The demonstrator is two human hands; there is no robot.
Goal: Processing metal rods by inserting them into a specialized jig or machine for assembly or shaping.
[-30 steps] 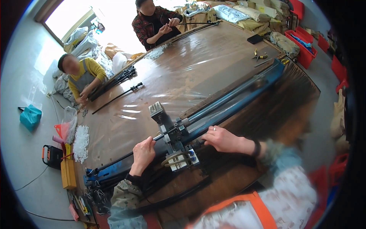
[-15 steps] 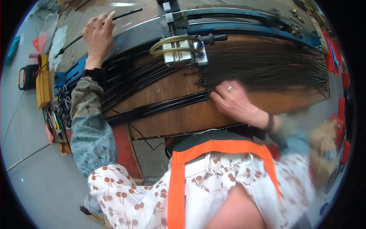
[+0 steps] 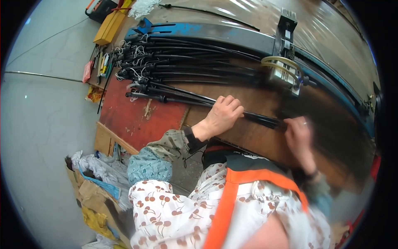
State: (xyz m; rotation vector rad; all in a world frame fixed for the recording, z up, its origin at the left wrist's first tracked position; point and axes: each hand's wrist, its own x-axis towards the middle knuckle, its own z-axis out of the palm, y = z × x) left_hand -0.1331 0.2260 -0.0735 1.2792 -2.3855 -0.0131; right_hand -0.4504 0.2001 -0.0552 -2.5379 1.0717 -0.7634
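Note:
My left hand (image 3: 224,114) is closed around a few slim black rods (image 3: 182,92) lying along the near side of the wooden bench. Black fittings and white cords sit at the rods' left ends. Just off their right ends is my right hand (image 3: 299,135), partly blurred, its fingers bent together in a pinch; anything between them cannot be made out. A dark mass of thin rods (image 3: 331,128), smeared by motion, spreads beyond it. Further back lie more black rods with white cords (image 3: 174,57). Above them stands a clamp-like machine head (image 3: 286,76) with yellowish hoses.
A blue metal rail (image 3: 199,34) runs across the bench behind the rods. One black rod (image 3: 211,13) lies on plastic film at the back. A red board (image 3: 141,118), pens and tools (image 3: 101,64) and a yellow box (image 3: 108,27) are at left. A carton of crumpled wrapping (image 3: 97,191) stands below.
The view has turned, so the bench appears shifted. My left hand has come from the rod at the back to the near rods. My right hand stays around their right ends.

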